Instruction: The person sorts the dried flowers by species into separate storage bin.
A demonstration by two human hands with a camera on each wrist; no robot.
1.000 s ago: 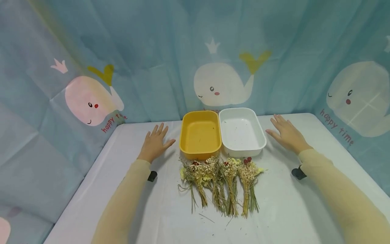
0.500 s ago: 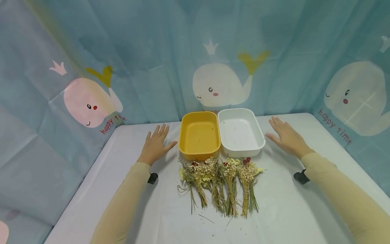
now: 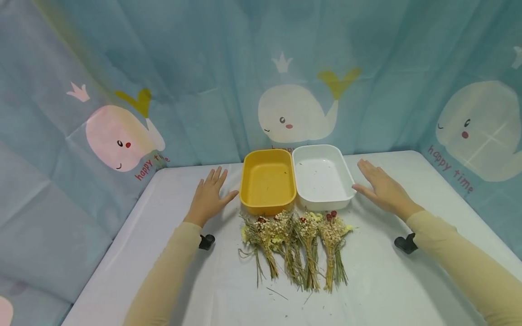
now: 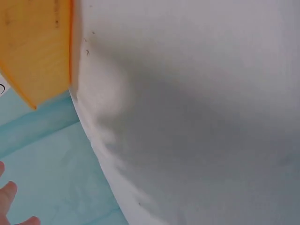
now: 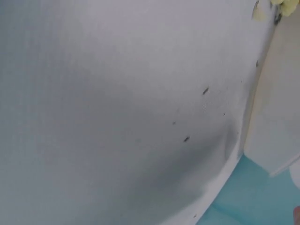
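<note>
My left hand [image 3: 209,197] is held with fingers spread, left of the yellow tray [image 3: 267,181], holding nothing. On the other side, my right hand [image 3: 383,188] has straight fingers, its thumb tip close to the right rim of the white tray [image 3: 323,174]; whether they touch I cannot tell. The two trays stand side by side, with small bits inside. In front of them lie several dried flower bunches [image 3: 307,231], stems toward me. The left wrist view shows some fingertips [image 4: 8,192] and the yellow tray's side [image 4: 35,51].
A white-covered table [image 3: 244,308] carries everything, with loose stem bits [image 3: 277,293] near the bunches. A blue curtain [image 3: 195,113] with whale prints hangs behind and at both sides. In the right wrist view, dark specks lie on the cloth [image 5: 117,117] beside the white tray [image 5: 276,103].
My right hand has shifted slightly toward the white tray, its thumb now nearer the rim. My left hand has moved a little to the right. The trays and flowers look the same.
</note>
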